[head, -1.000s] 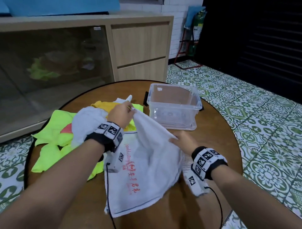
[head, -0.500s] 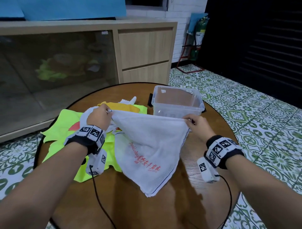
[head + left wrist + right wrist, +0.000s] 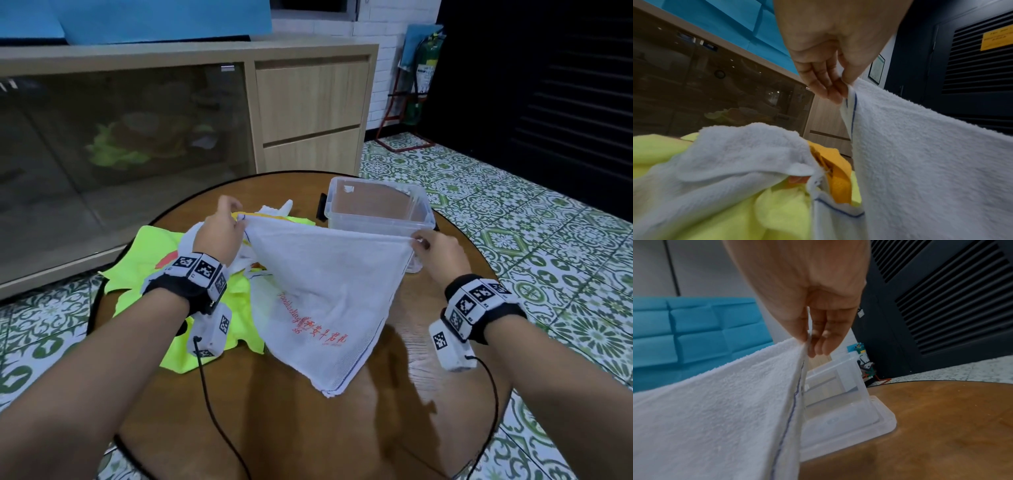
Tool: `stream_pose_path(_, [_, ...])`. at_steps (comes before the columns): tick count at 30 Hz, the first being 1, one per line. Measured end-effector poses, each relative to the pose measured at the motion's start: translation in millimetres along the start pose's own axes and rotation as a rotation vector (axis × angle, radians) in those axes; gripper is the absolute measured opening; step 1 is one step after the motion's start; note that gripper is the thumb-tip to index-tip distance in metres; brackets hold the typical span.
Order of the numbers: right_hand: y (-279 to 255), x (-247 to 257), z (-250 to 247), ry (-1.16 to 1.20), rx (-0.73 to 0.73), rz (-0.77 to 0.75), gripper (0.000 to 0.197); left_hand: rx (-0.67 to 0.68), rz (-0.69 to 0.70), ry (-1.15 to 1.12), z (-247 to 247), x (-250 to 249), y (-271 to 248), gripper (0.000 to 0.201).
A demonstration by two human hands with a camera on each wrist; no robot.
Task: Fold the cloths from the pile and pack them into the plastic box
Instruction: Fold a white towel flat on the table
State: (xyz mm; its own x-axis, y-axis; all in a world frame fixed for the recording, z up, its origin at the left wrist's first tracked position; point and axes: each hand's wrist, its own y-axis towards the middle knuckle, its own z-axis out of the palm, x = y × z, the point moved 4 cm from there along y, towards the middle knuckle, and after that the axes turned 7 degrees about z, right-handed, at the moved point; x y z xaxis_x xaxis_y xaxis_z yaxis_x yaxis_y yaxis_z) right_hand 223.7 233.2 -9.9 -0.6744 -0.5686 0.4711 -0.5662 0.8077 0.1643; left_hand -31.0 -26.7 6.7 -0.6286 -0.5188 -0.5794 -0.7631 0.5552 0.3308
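Fingers (image 3: 830, 91) on white towel (image 3: 329, 294), plastic box (image 3: 376, 209) behind, cloth pile (image 3: 154, 274) left

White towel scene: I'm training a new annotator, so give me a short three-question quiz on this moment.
1. True or false: the plastic box already holds a folded cloth.
2. How is the white towel held? A) one hand bunches its middle B) each hand pinches a top corner C) it lies flat
3. What colour is the towel's printed lettering?

Key: 1 false, the box looks empty. 2 B: left hand and right hand each pinch a corner, the rest hanging to a point. 3 red.
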Motion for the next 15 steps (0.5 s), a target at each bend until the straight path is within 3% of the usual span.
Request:
stream_pose_path(5, [5.9, 0.3, -27.4, 0.127, -0.127, 0.042, 0.019, -0.079, 0.093, -0.157, -10.1, -24.7, 0.2, 0.005])
stream_pose_path(15, [0.5, 22.9, -121.7, 0.283, -0.396, -0.089, 0.02, -0.239, 0.224, -0.131, -67.3, -73.2, 1.6, 0.026])
